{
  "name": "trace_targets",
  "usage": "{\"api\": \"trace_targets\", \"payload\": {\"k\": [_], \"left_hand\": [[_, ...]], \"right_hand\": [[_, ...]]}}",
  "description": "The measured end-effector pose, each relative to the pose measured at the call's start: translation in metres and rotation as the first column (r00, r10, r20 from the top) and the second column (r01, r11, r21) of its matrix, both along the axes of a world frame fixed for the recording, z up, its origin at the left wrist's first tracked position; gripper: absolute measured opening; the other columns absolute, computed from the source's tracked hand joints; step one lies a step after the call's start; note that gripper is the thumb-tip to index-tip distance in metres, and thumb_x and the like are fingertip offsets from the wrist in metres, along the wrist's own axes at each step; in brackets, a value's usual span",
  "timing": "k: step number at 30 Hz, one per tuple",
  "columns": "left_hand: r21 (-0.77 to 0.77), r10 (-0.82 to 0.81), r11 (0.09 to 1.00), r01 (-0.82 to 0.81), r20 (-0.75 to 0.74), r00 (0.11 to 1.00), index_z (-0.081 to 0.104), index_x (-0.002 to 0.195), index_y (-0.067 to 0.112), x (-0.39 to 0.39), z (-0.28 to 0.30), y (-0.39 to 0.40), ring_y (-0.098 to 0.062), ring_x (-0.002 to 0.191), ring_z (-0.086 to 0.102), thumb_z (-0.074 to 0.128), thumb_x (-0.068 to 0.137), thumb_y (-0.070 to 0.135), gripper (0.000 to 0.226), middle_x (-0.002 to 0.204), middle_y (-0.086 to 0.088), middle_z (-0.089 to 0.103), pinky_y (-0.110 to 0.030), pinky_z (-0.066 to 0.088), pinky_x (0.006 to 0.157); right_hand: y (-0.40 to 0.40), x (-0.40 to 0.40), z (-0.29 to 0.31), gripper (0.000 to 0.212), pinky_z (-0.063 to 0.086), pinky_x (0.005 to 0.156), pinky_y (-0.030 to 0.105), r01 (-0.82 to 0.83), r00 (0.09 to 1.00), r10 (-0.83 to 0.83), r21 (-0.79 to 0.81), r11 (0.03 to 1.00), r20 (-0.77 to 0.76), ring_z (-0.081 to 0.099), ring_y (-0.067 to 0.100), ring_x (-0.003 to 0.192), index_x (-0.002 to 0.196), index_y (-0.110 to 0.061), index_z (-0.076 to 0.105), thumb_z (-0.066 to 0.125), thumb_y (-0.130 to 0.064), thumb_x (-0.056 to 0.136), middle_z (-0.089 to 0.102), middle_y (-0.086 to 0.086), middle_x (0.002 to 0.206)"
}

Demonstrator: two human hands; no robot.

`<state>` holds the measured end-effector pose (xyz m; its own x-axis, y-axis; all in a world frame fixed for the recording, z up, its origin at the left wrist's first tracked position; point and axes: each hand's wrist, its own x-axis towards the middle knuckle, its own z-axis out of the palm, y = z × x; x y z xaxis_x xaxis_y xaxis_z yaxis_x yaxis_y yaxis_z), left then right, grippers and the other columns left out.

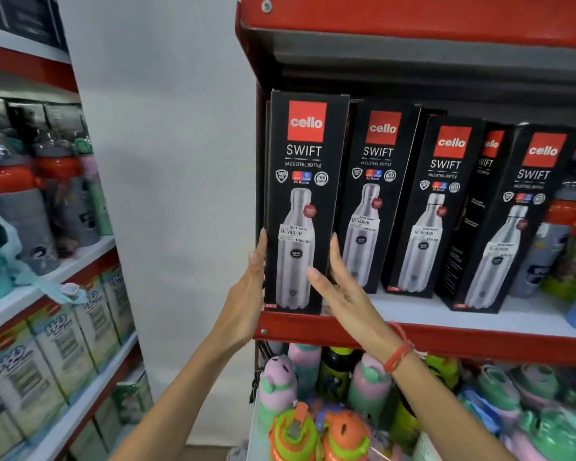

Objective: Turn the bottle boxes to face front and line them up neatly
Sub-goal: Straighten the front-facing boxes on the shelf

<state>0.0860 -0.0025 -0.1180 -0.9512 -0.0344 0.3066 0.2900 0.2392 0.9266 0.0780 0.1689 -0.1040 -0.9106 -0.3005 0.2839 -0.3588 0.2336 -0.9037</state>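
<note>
1. I stand in front of a red metal shelf with a white board to stand things on.
2. Five tall black cardboard bottle boxes stand in a row on that shelf.
3. My left hand lies flat on the left side of the first tall black box, the one at the left end of the row.
4. My right hand is on the right side of the same box, with the thumb across its front near the bottom.
5. So both my hands hold this one box between them, with the fingers stretched out long.
6. The box stands up straight at the front edge of the shelf, and its front with the red square and the silver bottle picture faces me.
7. The second black box is just beside it and faces front too.
8. The third black box also shows its front and leans a bit.
9. The fourth black box is turned, so I see mostly its plain side.
10. The fifth black box shows its front and leans to the right.
11. A red thread band is tied on my right wrist.
12. Below the shelf lie many small pink, green and orange bottles.
</note>
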Motion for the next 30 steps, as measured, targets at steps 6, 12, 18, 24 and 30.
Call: {"api": "trace_targets", "payload": {"k": [6, 12, 18, 24, 30], "left_hand": [[-0.021, 0.052, 0.998, -0.052, -0.027, 0.998, 0.012, 0.128, 0.077, 0.019, 0.002, 0.007, -0.028, 0.138, 0.039, 0.005, 0.06, 0.094, 0.07, 0.155, -0.002, 0.035, -0.053, 0.031, 0.114], [-0.072, 0.111, 0.991, -0.116, -0.061, 0.992, 0.01, 0.13, 0.075, 0.023, -0.003, 0.012, -0.033, 0.129, 0.05, 0.005, 0.069, 0.089, 0.063, 0.154, 0.007, 0.035, -0.056, 0.038, 0.107], [-0.126, 0.155, 0.978, -0.165, -0.083, 0.984, 0.006, 0.135, 0.07, 0.029, -0.002, 0.015, -0.023, 0.116, 0.056, 0.007, 0.079, 0.079, 0.056, 0.151, 0.011, 0.038, -0.049, 0.042, 0.105], [0.059, 0.477, 0.869, -0.492, -0.365, 0.799, 0.028, 0.145, 0.025, 0.034, 0.008, 0.047, -0.006, 0.129, 0.045, 0.03, 0.095, 0.051, 0.056, 0.145, 0.002, 0.043, -0.03, 0.039, 0.105], [-0.028, 0.084, 0.994, -0.103, -0.392, 0.916, 0.041, 0.14, 0.025, 0.027, 0.022, 0.112, 0.006, 0.128, 0.044, 0.03, 0.1, 0.041, 0.044, 0.139, 0.011, 0.051, -0.01, 0.034, 0.101]], "right_hand": [[0.008, 0.006, -0.006, 0.094, 0.039, 0.109, 0.043, 0.02, 0.998, -0.014, 0.083, 0.996, -0.063, 0.043, 0.022, 0.136, 0.139, -0.062, -0.007, 0.049, -0.082, 0.066, 0.008, -0.027, 0.152], [0.016, 0.013, -0.007, 0.091, 0.036, 0.084, -0.001, 0.005, 0.996, 0.005, 0.115, 0.993, -0.085, 0.048, 0.0, 0.119, 0.145, -0.05, -0.007, 0.056, -0.059, 0.08, 0.041, -0.02, 0.138], [0.024, 0.01, -0.007, 0.088, 0.042, 0.105, 0.032, 0.014, 0.99, 0.012, 0.187, 0.982, -0.139, 0.053, 0.018, 0.127, 0.143, -0.056, -0.004, 0.054, -0.064, 0.078, 0.022, -0.026, 0.138], [0.053, -0.007, -0.002, 0.068, 0.047, 0.102, 0.03, 0.171, 0.975, -0.176, -0.048, 0.984, -0.138, 0.054, 0.002, 0.116, 0.141, -0.032, 0.042, 0.05, -0.058, 0.079, 0.049, -0.01, 0.143], [0.086, -0.032, -0.003, 0.066, 0.037, 0.111, 0.045, 0.214, 0.977, -0.212, -0.146, 0.966, 0.027, 0.048, 0.01, 0.129, 0.128, -0.045, 0.048, 0.05, -0.077, 0.071, 0.051, -0.01, 0.141]]}}
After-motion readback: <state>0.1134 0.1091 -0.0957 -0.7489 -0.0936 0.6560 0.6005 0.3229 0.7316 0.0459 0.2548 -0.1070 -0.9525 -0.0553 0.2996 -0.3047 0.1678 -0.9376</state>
